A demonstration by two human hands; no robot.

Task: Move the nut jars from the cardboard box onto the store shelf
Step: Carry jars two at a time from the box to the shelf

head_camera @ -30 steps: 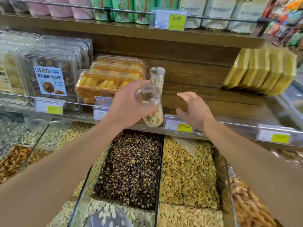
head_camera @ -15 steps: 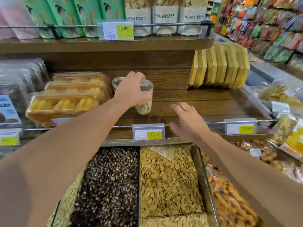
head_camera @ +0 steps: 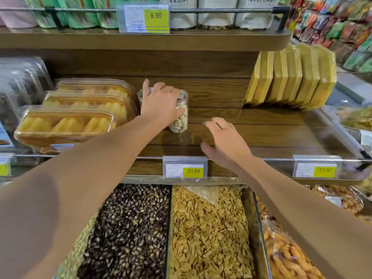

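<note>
Two bulk bins sit nearest us, dark striped seeds [head_camera: 128, 228] and pale flat seeds [head_camera: 209, 230]; above them our right hand [head_camera: 225, 143] hovers with fingers spread, holding nothing, over the brown wooden store shelf [head_camera: 281, 135]. Farther back our left hand [head_camera: 161, 103] wraps the clear plastic nut jar [head_camera: 180, 119], upright on the shelf beside the clear trays of yellow pastries [head_camera: 66, 123]. We judge placing is nearly done; next likely release, then fetch another jar; box unseen.
</note>
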